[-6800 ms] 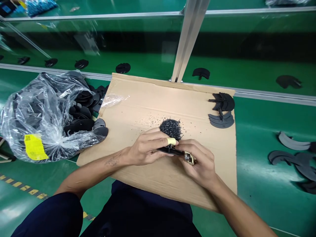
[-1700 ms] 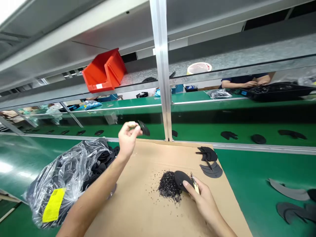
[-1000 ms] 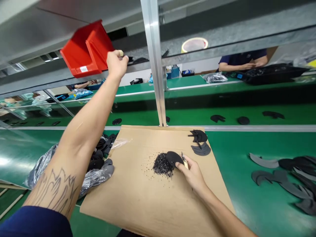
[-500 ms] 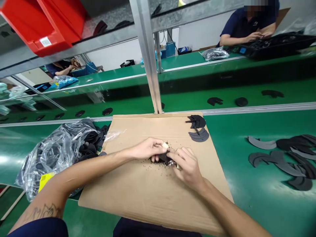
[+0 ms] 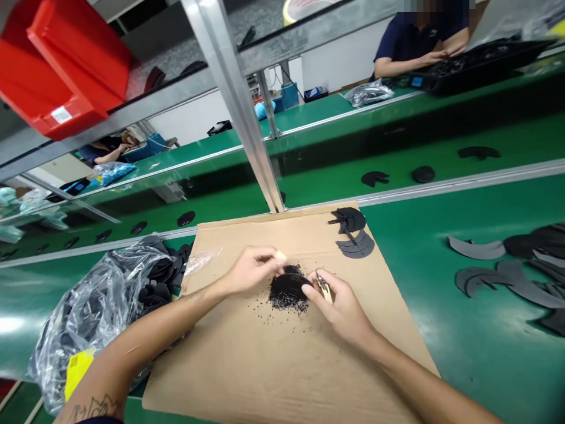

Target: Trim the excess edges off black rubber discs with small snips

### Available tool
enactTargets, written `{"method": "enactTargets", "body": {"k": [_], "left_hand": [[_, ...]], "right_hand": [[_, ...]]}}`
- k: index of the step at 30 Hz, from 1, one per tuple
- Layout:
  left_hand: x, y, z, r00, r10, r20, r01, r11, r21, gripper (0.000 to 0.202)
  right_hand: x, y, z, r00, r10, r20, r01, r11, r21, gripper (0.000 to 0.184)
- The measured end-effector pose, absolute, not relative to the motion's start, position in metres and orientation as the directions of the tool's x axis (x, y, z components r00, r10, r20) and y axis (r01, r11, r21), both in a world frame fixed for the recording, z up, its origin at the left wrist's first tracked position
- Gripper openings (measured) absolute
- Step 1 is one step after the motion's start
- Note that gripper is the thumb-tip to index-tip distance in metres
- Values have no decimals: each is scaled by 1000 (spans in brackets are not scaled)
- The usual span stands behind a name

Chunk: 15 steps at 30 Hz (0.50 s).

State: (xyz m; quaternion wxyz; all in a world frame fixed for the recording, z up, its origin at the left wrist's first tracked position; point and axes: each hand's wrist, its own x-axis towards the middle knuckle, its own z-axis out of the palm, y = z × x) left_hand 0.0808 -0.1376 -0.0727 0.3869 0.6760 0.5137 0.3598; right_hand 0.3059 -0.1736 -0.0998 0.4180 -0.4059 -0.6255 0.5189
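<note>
Right hand (image 5: 343, 301) clasps a black disc (image 5: 286, 287) (and a tool (image 5: 325, 290)); left hand (image 5: 252, 271) half-curled, hold unclear.

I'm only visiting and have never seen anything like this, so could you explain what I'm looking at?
There is no robot here: each grip is simply a person's bare hand. One camera worn on that person's head, looking forward and down, takes every picture.

On the green bench lies a cardboard sheet, bearing a pile of small black bits and, near its far right corner, some curved dark parts. To its left is a clear plastic bag with dark parts inside.

The right grip holds a flat black piece over the pile, plus a small tool with pale handles. The left grip is close by, too blurred to tell whether it holds anything.
</note>
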Motion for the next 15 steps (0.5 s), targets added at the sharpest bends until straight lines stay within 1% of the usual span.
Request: {"method": "enactTargets", "body": {"k": [1, 2, 5, 8, 10, 13, 15], "left_hand": [[73, -121, -72, 109, 987, 122, 463, -159, 872, 47], [65, -102, -71, 39, 988, 148, 491, -148, 859, 49], [50, -38, -70, -111, 978, 179, 574, -84, 814, 38], [51, 15, -76, -182, 971, 155, 660, 4, 751, 23], [57, 38, -82, -216, 969, 117, 710, 74, 700, 18], [68, 60, -92, -249, 968, 30, 766, 178, 617, 19], [73, 66, -96, -254, 967, -16, 796, 219, 565, 21]], "right_hand": [[306, -174, -101, -306, 946, 106, 65, 132, -989, 23], [305, -174, -102, -290, 951, 111, 55, 132, -990, 23], [304, -173, -105, -236, 963, 127, 34, 138, -990, 21], [303, -174, -107, -204, 971, 124, 31, 133, -991, 17], [302, -176, -108, -199, 973, 114, 35, 123, -992, 16], [302, -178, -109, -190, 976, 104, 60, 117, -991, 15], [302, -180, -109, -178, 979, 100, 80, 115, -990, 15]]}}
